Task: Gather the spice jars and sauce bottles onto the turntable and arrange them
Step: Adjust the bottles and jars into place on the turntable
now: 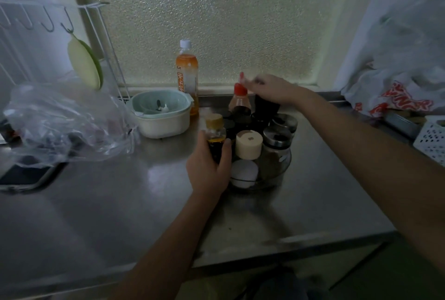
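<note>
Hands worked at centre frame: left hand (209, 167) clamped an upright cork-topped oil bottle (215, 134), cap up, at the turntable (277, 174) edge; right hand (269, 89) gripped a dark bottle (266, 107) behind.

Both forearms are showing bare to the elbow, with the left hand (209, 167) and right hand (272, 89) wearing no sleeves or gloves.

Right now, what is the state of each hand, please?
Left hand: closed around the small bottle with the tan cap.
Right hand: on a dark container; blurred, grip cannot be told.
</note>
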### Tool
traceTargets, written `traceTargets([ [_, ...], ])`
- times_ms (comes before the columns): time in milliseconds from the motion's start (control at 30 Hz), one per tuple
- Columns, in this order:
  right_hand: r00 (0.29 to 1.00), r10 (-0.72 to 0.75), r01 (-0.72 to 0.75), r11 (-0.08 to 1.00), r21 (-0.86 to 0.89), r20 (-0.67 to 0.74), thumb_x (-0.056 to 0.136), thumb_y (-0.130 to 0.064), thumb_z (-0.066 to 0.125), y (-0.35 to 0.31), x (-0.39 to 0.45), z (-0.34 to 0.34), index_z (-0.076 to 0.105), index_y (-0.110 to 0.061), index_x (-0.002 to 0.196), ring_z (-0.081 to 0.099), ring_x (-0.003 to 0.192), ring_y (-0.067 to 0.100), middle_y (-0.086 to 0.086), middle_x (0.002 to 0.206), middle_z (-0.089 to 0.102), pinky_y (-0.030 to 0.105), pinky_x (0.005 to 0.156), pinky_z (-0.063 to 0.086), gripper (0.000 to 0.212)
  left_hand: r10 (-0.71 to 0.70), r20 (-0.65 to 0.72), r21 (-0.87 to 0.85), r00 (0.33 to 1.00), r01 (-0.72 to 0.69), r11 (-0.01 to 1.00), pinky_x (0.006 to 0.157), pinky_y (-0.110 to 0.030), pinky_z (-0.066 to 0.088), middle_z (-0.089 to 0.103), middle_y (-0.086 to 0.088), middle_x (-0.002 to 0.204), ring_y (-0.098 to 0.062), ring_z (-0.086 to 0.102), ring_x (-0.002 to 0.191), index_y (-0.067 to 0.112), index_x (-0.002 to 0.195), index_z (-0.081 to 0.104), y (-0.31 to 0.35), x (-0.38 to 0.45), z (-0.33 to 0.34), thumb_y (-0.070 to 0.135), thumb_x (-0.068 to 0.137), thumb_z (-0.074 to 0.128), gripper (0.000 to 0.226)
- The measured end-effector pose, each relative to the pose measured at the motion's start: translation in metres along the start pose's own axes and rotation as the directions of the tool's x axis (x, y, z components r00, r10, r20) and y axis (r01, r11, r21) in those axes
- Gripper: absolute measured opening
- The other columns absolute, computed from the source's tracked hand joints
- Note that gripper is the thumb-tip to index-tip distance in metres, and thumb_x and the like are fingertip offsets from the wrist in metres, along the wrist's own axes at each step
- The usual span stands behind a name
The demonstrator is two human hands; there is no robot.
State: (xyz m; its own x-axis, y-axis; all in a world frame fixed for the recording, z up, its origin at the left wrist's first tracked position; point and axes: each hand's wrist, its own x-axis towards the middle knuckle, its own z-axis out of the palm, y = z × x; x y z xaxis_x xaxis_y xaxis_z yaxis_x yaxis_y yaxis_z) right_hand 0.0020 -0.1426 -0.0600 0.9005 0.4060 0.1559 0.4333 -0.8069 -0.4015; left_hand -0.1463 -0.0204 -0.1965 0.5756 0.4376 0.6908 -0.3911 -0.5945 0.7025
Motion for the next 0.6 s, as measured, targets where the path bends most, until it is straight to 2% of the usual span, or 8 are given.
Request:
traceTargets([
  [67, 0.972, 0.083, -0.050, 0.987, 0.152, -0.220, 0.082, -0.076, 0.026, 0.010, -0.011, -0.001, 0.048, -0.026, 0.079, 0.052, 0.091, 0.023, -0.007, 0.081, 0.053, 0.052, 0.097, 0.035, 0.056, 0.052, 0.009, -0.059, 0.999, -0.052, 0.997, 0.054, -0.022, 0.043, 0.062, -0.001, 0.076, -0.010, 0.057, 0.065, 0.015, 0.094, 0.052, 0.002, -0.001, 0.001, 0.043, 0.087, 0.045, 0.029],
  [133, 0.923, 0.162, -0.083, 0.970, 0.228, -0.349, 0.092, -0.059, 0.030, 0.028, -0.030, 0.013, 0.048, -0.022, 0.087, 0.052, 0.093, 0.023, -0.002, 0.089, 0.055, 0.046, 0.093, 0.037, 0.041, 0.051, -0.038, -0.135, 0.998, -0.056, 0.989, 0.057, -0.030, 0.046, 0.062, -0.001, 0.077, -0.011, 0.057, 0.068, 0.016, 0.095, 0.052, 0.005, -0.002, 0.002, 0.039, 0.087, 0.047, 0.025],
  [200, 0.877, 0.318, -0.170, 0.907, 0.386, -0.361, 0.098, -0.038, 0.031, 0.051, -0.050, 0.034, 0.053, -0.013, 0.105, 0.053, 0.099, 0.026, 0.007, 0.108, 0.058, 0.039, 0.089, 0.040, 0.034, 0.003, -0.118, -0.233, 0.993, -0.030, 0.972, 0.062, -0.030, 0.047, 0.060, 0.005, 0.077, -0.006, 0.057, 0.071, 0.013, 0.099, 0.053, 0.006, -0.001, 0.002, 0.035, 0.087, 0.047, 0.026],
  [233, 0.827, 0.449, -0.216, 0.809, 0.547, -0.337, 0.098, -0.030, 0.031, 0.062, -0.059, 0.044, 0.055, -0.012, 0.111, 0.054, 0.104, 0.028, 0.008, 0.115, 0.058, 0.038, 0.091, 0.041, 0.033, -0.035, -0.163, -0.276, 0.986, -0.012, 0.961, 0.064, -0.028, 0.047, 0.058, 0.009, 0.078, 0.000, 0.056, 0.072, 0.010, 0.100, 0.054, 0.007, 0.000, 0.001, 0.034, 0.087, 0.047, 0.029],
  [300, 0.731, 0.659, -0.237, 0.488, 0.840, -0.176, 0.096, -0.023, 0.030, 0.073, -0.077, 0.055, 0.054, -0.014, 0.110, 0.058, 0.101, 0.026, 0.006, 0.113, 0.059, 0.038, 0.091, 0.044, 0.029, -0.132, -0.245, -0.314, 0.960, 0.050, 0.948, 0.066, -0.018, 0.045, 0.056, 0.015, 0.081, 0.007, 0.054, 0.073, 0.006, 0.102, 0.052, 0.004, 0.005, -0.001, 0.037, 0.087, 0.045, 0.035],
  [367, 0.743, 0.667, -0.218, 0.323, 0.921, -0.058, 0.095, -0.019, 0.033, 0.077, -0.095, 0.071, 0.053, -0.015, 0.108, 0.060, 0.088, 0.019, 0.005, 0.106, 0.060, 0.031, 0.078, 0.046, 0.024, -0.228, -0.286, -0.283, 0.931, 0.146, 0.948, 0.066, -0.014, 0.043, 0.056, 0.019, 0.084, 0.010, 0.054, 0.074, 0.007, 0.109, 0.051, 0.000, 0.011, -0.002, 0.042, 0.087, 0.043, 0.042],
  [467, 0.829, 0.545, -0.177, 0.468, 0.866, -0.125, 0.088, -0.006, 0.049, 0.067, -0.122, 0.098, 0.059, -0.013, 0.103, 0.062, 0.088, 0.021, 0.007, 0.100, 0.065, 0.028, 0.069, 0.047, 0.020, -0.311, -0.271, -0.151, 0.911, 0.278, 0.948, 0.070, -0.024, 0.040, 0.059, 0.010, 0.090, -0.004, 0.055, 0.081, 0.012, 0.117, 0.049, -0.002, 0.013, -0.002, 0.043, 0.089, 0.041, 0.043],
  [600, 0.895, 0.397, -0.128, 0.664, 0.737, -0.202, 0.091, 0.002, 0.041, 0.071, -0.117, 0.102, 0.057, -0.011, 0.109, 0.061, 0.096, 0.024, 0.011, 0.110, 0.065, 0.027, 0.070, 0.049, 0.028, -0.279, -0.236, -0.036, 0.931, 0.279, 0.960, 0.065, -0.026, 0.033, 0.053, 0.011, 0.082, -0.007, 0.048, 0.076, 0.012, 0.109, 0.045, -0.001, 0.010, -0.003, 0.034, 0.087, 0.041, 0.032],
])
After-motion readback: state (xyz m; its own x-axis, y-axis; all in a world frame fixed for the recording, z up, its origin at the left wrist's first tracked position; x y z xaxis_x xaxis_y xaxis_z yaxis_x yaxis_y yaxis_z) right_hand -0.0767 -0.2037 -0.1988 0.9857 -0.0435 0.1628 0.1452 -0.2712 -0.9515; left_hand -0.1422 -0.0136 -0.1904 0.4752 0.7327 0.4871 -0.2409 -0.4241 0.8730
